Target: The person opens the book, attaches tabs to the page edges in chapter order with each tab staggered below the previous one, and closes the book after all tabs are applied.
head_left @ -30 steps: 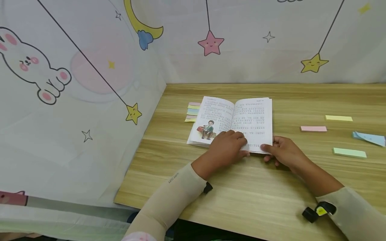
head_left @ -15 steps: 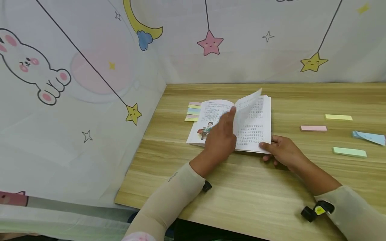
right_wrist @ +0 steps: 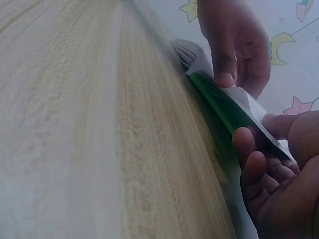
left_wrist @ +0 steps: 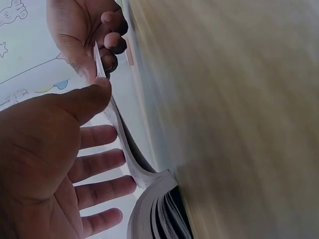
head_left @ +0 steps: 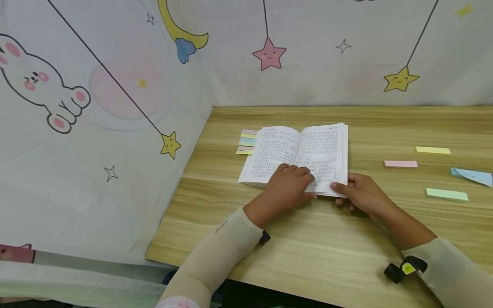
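An open book [head_left: 275, 147] lies on the wooden table, both visible pages full of print. My left hand [head_left: 286, 186] rests across the lower middle of it. In the left wrist view the left fingers [left_wrist: 102, 164] stretch out along the pages, with the thumb at the bottom edge. The lower right corner is gripped by my right hand [head_left: 362, 192], thumb on top and the other fingers beneath. From the right wrist view, the green underside of the cover [right_wrist: 224, 107] shows, raised off the table on that side.
Colored sticky tabs [head_left: 246, 141] stick out past the book's left edge. To the right lie separate pads: pink [head_left: 400, 164], yellow [head_left: 433, 150], green [head_left: 446, 194] and blue [head_left: 471, 176]. A printed wall sheet [head_left: 308, 85] borders the table at the back and left.
A page has turned over from right to left, and the illustrated page is now covered by a text page. My left hand swept up and left, then came back. The right hand kept its grip.
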`<state>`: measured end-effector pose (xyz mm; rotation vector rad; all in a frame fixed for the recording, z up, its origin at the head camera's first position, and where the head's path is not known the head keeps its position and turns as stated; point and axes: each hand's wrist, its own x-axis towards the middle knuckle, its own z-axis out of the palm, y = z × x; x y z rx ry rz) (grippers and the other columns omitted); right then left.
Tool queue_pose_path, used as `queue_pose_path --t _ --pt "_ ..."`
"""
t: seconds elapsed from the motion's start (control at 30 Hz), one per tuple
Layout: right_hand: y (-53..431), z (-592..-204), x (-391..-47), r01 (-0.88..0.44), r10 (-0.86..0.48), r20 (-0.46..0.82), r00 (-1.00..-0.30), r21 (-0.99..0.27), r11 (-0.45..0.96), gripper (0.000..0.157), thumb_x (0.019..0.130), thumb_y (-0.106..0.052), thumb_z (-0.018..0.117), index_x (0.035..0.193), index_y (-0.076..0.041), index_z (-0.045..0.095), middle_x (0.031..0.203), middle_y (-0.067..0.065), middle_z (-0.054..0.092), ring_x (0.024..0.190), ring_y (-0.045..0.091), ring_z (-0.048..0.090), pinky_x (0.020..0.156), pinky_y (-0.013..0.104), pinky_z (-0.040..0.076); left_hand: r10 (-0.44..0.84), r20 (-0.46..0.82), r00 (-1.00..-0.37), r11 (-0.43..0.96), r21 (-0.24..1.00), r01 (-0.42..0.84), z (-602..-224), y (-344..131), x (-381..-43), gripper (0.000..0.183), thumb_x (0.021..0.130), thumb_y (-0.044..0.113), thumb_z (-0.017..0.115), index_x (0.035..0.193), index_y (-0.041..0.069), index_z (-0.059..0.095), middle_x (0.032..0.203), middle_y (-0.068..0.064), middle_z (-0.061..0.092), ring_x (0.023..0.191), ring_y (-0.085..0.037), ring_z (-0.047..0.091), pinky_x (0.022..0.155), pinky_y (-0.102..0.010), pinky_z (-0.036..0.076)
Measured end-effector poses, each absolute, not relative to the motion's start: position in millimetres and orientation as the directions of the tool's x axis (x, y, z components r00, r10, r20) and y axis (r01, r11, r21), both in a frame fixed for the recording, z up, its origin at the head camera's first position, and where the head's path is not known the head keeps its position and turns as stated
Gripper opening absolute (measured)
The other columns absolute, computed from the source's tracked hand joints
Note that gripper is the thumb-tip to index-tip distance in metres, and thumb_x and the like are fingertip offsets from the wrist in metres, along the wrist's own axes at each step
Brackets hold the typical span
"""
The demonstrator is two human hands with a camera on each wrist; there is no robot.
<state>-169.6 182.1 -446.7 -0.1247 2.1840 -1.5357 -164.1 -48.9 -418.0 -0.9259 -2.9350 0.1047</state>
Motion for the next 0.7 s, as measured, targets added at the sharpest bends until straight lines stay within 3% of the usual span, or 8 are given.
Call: queue_pose_path --t 0.17,0.27,0.33,0.4,0.53,0.6,0.7 --pt "177 -447 -171 0.200 -0.281 -0.331 -0.901 -0.891 0.407 0.061 0.082 -0.055 0.063 0.110 -0.001 0.057 0.072 0.013 0.067 0.051 0.020 0.052 0.045 0.035 0.045 0.576 0.014 -0.817 0.816 -0.066 0.574 -420 -49 -166 0.038 0.091 0.052 0.052 0.121 0.031 0.058 0.124 0.012 0.054 0.115 -0.013 0.049 0.098 -0.036 0.030" --pt "178 -446 -170 0.204 -0.280 -0.332 -0.901 -0.892 0.403 0.061 0.083 -0.055 0.062 0.112 -0.002 0.056 0.074 0.013 0.067 0.052 0.021 0.053 0.046 0.035 0.045 0.550 0.048 -0.834 0.835 -0.004 0.550 -420 -52 -168 0.035 0.095 0.041 0.048 0.126 0.026 0.055 0.120 0.011 0.058 0.110 -0.009 0.053 0.098 -0.035 0.031" --pt "180 -445 -169 0.212 -0.287 -0.336 -0.897 -0.896 0.389 0.059 0.084 -0.053 0.061 0.115 -0.003 0.056 0.076 0.014 0.067 0.053 0.020 0.053 0.047 0.034 0.045 0.510 0.146 -0.848 0.855 0.023 0.518 -419 -56 -169 0.041 0.094 0.031 0.048 0.134 0.019 0.048 0.111 0.007 0.062 0.099 -0.009 0.058 0.092 -0.033 0.036" --pt "181 -444 -168 0.209 -0.297 -0.335 -0.894 -0.900 0.383 0.057 0.086 -0.050 0.061 0.117 -0.003 0.055 0.080 0.015 0.066 0.053 0.019 0.053 0.047 0.034 0.046 0.433 0.311 -0.846 0.887 0.021 0.461 -418 -60 -171 0.055 0.089 0.021 0.050 0.142 0.013 0.035 0.116 -0.002 0.060 0.103 -0.014 0.056 0.094 -0.036 0.037" --pt "184 -442 -168 0.184 -0.316 -0.326 -0.891 -0.896 0.404 0.052 0.088 -0.048 0.060 0.118 -0.007 0.055 0.084 0.015 0.066 0.053 0.020 0.051 0.049 0.035 0.047 0.280 0.593 -0.755 0.957 -0.110 0.269 -417 -67 -175 0.075 0.085 0.008 0.049 0.149 0.022 0.013 0.144 -0.018 0.030 0.132 -0.035 0.030 0.102 -0.057 0.021" --pt "185 -443 -168 0.172 -0.323 -0.322 -0.890 -0.894 0.414 0.051 0.088 -0.048 0.060 0.118 -0.007 0.056 0.084 0.015 0.066 0.053 0.020 0.051 0.050 0.035 0.047 0.283 0.588 -0.758 0.959 -0.194 0.208 -415 -68 -174 0.073 0.084 0.007 0.053 0.147 0.028 0.023 0.152 -0.021 0.010 0.138 -0.043 0.006 0.102 -0.066 0.006" --pt "186 -443 -168 0.172 -0.321 -0.325 -0.889 -0.889 0.424 0.051 0.088 -0.049 0.060 0.117 -0.007 0.056 0.084 0.015 0.066 0.052 0.020 0.050 0.049 0.035 0.046 0.374 0.407 -0.833 0.916 -0.301 0.264 -415 -67 -169 0.052 0.084 0.014 0.063 0.132 0.029 0.049 0.153 -0.016 0.012 0.138 -0.042 -0.004 0.101 -0.065 -0.003"
